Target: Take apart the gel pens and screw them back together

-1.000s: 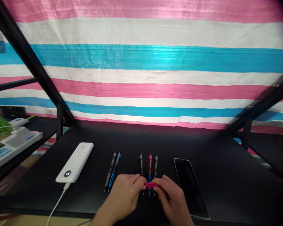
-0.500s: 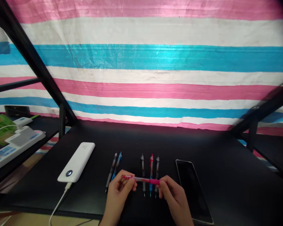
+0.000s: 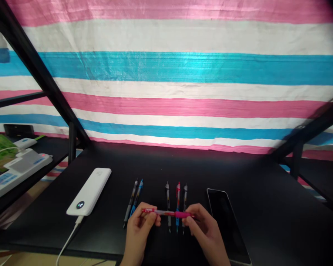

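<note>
A red pen (image 3: pixel 165 212) with a pink grip lies level between my two hands, above the table. My left hand (image 3: pixel 141 225) pinches its red clip end between thumb and fingers. At the pink grip end, my right hand (image 3: pixel 202 225) closes thumb and fingers around it, hiding the tip. Beneath the held pen, a clear-and-grey pen (image 3: pixel 168 195), a pen with a red top and blue grip (image 3: pixel 178 195) and another clear-and-grey pen (image 3: pixel 185 194) lie side by side. Left of them, a grey pen (image 3: pixel 131 203) and a blue pen (image 3: pixel 138 194) lie slanted, partly beside my left hand.
A white power bank (image 3: pixel 90 192) with a cable sits on the black table (image 3: pixel 161 162) at left. A dark phone (image 3: pixel 227 221) lies by my right hand. Further left is a power strip (image 3: pixel 19 177). Black frame bars and a striped sheet (image 3: pixel 166 66) stand behind.
My right hand has shifted slightly left along the pink grip and covers more of the pen's tip end. The left hand keeps its pinch, and the pens on the table stay put.
</note>
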Demonstrator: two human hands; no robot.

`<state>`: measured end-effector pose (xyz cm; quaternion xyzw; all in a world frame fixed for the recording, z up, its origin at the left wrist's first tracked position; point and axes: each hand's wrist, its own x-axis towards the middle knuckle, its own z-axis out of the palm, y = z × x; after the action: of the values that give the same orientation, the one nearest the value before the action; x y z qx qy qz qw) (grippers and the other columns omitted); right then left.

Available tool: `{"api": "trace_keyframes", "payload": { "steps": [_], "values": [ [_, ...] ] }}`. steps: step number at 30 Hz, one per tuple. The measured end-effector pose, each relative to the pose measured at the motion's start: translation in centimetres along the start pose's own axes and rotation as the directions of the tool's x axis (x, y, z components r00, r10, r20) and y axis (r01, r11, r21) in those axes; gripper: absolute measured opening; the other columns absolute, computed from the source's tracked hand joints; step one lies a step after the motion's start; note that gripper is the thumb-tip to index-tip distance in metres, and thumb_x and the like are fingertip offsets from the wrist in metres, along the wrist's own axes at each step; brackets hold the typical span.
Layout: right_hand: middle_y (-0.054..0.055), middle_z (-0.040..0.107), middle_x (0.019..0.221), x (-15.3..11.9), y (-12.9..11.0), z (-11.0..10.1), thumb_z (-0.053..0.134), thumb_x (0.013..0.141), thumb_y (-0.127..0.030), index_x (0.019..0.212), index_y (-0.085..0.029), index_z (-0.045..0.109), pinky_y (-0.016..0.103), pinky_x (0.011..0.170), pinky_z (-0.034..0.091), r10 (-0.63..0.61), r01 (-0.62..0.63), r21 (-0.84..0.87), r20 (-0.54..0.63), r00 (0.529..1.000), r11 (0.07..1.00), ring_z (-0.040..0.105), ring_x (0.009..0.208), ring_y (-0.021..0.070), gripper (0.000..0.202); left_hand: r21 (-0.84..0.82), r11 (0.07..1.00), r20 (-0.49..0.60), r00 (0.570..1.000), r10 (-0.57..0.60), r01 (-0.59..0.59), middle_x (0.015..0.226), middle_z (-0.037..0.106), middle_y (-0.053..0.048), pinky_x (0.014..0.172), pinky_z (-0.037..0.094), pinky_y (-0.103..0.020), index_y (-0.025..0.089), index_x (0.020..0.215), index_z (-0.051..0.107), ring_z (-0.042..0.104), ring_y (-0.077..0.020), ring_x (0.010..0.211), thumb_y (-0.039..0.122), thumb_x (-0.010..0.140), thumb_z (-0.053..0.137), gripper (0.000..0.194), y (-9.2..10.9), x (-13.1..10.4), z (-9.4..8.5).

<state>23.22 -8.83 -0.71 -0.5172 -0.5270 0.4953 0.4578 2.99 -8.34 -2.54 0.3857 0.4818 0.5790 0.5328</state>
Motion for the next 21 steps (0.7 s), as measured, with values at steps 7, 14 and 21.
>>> {"api": "trace_keyframes", "payload": {
  "steps": [7, 14, 21],
  "values": [
    [0.004, 0.064, 0.07, 0.09, -0.24, 0.09, 0.055, 0.096, -0.053, 0.074, -0.018, 0.063, 0.025, 0.057, 0.04, 0.033, -0.033, -0.003, 0.044, 0.998, 0.999, 0.053, 0.062, 0.0162, 0.042, 0.015, 0.999, -0.006, 0.999, 0.038, -0.038, 0.063, 0.07, -0.001, 0.062, 0.049, -0.023, 0.017, 0.085, 0.069, 0.064, -0.016, 0.059, 0.043, 0.081, 0.075, 0.027, -0.3, -0.09, -0.17],
    [0.004, 0.063, 0.068, -0.01, -0.19, 0.53, 0.053, 0.097, -0.054, 0.07, -0.017, 0.061, 0.025, 0.055, 0.039, 0.041, -0.041, 0.028, 0.025, 0.999, 0.999, 0.05, 0.057, 0.0142, 0.046, 0.005, 0.999, 0.01, 0.999, 0.044, -0.044, 0.063, 0.07, -0.001, 0.062, 0.049, -0.023, 0.017, 0.087, 0.069, 0.065, -0.0159, 0.059, 0.042, 0.083, 0.074, 0.026, -0.68, -0.09, -0.43],
    [0.003, 0.062, 0.07, 0.06, -0.08, 0.26, 0.054, 0.096, -0.056, 0.078, -0.018, 0.061, 0.024, 0.054, 0.038, 0.055, -0.057, 0.077, 0.034, 0.998, 0.995, 0.051, 0.06, 0.0151, 0.042, 0.017, 0.999, 0.001, 0.999, 0.051, -0.051, 0.063, 0.07, -0.001, 0.063, 0.049, -0.023, 0.017, 0.087, 0.068, 0.064, -0.0157, 0.059, 0.042, 0.084, 0.073, 0.025, -0.82, -0.2, -0.53]
  ]
}}
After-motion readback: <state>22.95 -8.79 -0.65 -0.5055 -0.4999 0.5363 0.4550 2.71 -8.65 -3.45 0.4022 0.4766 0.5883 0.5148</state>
